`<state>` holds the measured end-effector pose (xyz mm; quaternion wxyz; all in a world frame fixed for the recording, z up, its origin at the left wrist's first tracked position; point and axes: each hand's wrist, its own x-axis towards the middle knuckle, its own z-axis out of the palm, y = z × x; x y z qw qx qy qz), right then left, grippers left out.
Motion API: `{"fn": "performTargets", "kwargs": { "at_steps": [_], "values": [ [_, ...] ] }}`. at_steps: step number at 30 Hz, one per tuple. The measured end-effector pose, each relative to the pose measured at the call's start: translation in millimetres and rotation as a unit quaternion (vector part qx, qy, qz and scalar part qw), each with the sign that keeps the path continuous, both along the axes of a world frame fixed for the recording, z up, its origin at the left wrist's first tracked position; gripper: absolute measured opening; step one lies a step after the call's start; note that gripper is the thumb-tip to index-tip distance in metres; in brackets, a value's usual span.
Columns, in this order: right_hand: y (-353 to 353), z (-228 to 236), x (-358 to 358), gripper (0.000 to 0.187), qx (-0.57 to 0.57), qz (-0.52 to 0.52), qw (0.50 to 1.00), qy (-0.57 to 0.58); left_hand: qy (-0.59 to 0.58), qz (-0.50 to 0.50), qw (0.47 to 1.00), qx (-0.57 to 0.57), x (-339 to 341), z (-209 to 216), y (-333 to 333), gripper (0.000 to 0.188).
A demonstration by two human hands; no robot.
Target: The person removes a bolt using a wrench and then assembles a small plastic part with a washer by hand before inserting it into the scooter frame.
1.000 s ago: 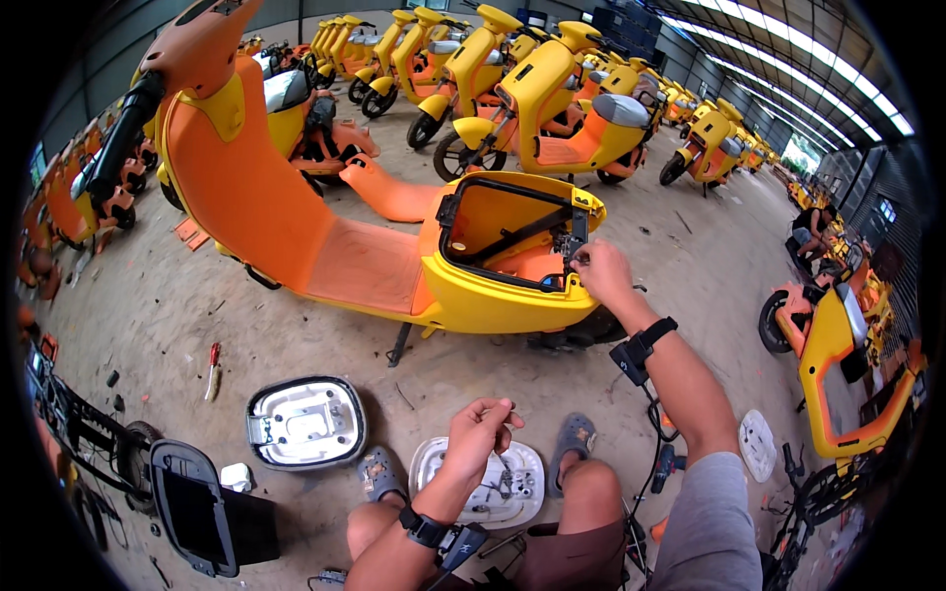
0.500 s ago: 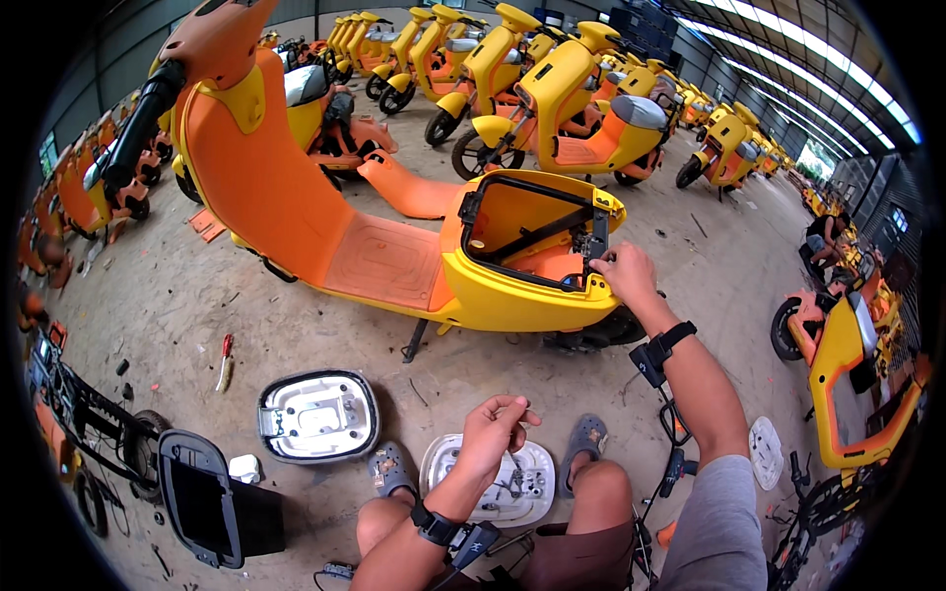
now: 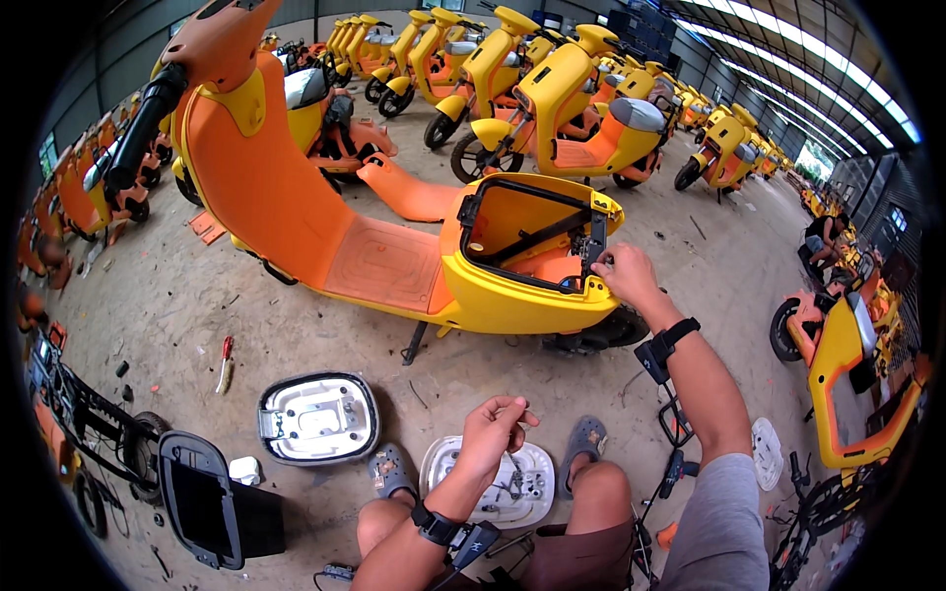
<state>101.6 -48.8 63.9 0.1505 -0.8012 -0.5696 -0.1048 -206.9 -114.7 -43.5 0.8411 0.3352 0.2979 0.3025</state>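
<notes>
My right hand [image 3: 627, 275] pinches the stiff black latch bracket [image 3: 594, 246] on the scooter [image 3: 394, 258]; left hand [image 3: 492, 434] pinches something small, probably light and slippery.

The plastic-bodied scooter [image 3: 414, 227] has a yellow rear shell, an orange footboard and an orange front panel. The oval seat-base panel [image 3: 317, 418] is white with a black rim. The screwdriver [image 3: 226, 361] on the grey concrete floor [image 3: 197, 305] has a red handle.

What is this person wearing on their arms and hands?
Both hands are bare, no gloves. The left hand and right hand each have a black strap at the wrist carrying a small dark boxy device. The right upper arm shows a grey short sleeve.
</notes>
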Motion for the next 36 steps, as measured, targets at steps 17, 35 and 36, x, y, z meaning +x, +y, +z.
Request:
{"fn": "performTargets", "kwargs": {
  "at_steps": [17,35,36],
  "values": [
    [22,7,-4,0.031,-0.211,-0.026,0.971,-0.113,0.001,-0.006,1.0,0.001,2,0,-1,0.017],
    [17,19,-1,0.037,-0.237,-0.001,0.964,-0.123,0.003,-0.006,1.0,0.005,4,-2,-1,0.018],
    [17,20,-2,0.038,-0.242,-0.006,0.963,-0.119,0.002,-0.007,1.0,0.005,4,-2,-1,0.018]
  ]
}}
